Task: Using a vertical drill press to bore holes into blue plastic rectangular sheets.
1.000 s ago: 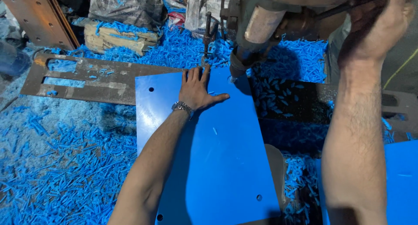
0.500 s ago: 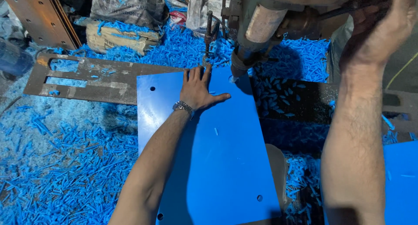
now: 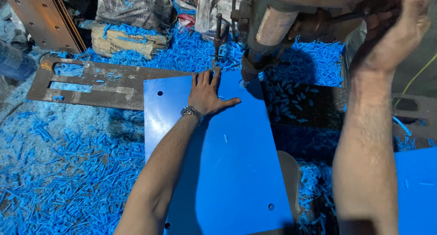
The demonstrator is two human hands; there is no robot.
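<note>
- A blue plastic sheet (image 3: 218, 162) is being held flat under a drill press, lying from the near edge of the view up to the drill spindle (image 3: 268, 39) at 12 o'clock; small round holes are showing at its corners.
- The left hand (image 3: 207, 93) is being pressed open and flat, fingers spread, on the sheet's far end, just beside the drill tip at its 1 o'clock; nothing is being gripped by it.
- The right hand (image 3: 391, 32) is being kept raised at 2 o'clock, curled shut around the dark feed lever (image 3: 359, 14) of the press.
- The step in hand is judged to be drilling: the sheet is being steadied while the spindle is being brought to its far edge.
- The next move is judged to call for an even pull on the lever and firm downward pressure on the sheet, with the fingertips being kept clear of the bit.
- Blue plastic shavings (image 3: 68, 180) are being left heaped around the sheet from 7 to 11 o'clock and behind the spindle.
- A rusty slotted metal plate (image 3: 100, 85) is lying at 10 o'clock, touching the sheet's left far corner.
- Sacks (image 3: 132, 10) are being kept farther off at 11 o'clock; a second blue sheet (image 3: 416, 189) is lying at 4 o'clock.
- The shavings and the closeness of the hand to the bit are judged the chief hindrances.
</note>
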